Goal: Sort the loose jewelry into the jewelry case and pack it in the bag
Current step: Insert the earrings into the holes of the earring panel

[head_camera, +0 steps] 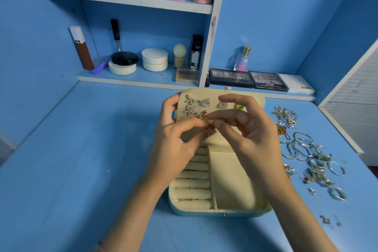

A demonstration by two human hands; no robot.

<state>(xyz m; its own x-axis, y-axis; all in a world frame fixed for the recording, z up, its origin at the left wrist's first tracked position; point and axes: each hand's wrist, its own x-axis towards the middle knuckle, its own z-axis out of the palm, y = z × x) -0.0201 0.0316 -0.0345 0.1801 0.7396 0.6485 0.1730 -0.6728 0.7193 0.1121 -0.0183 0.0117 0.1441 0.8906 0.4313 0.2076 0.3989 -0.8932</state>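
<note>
Jewelry case (229, 182), cream-lined, stands open at the middle of the blue desk (81, 159), its raised lid (208, 93) carrying 2 star earrings (190, 99), 2 triangular earrings (205, 102) and 1 green piece (239, 106). The left hand (176, 145) and right hand (247, 129) meet before the lid, curled fingertips of both pinching 1 small gold earring (210, 128). Loose jewelry (306, 149) of hoops, rings and chains lies heaped along the desk's right edge, apart from the case.
</note>
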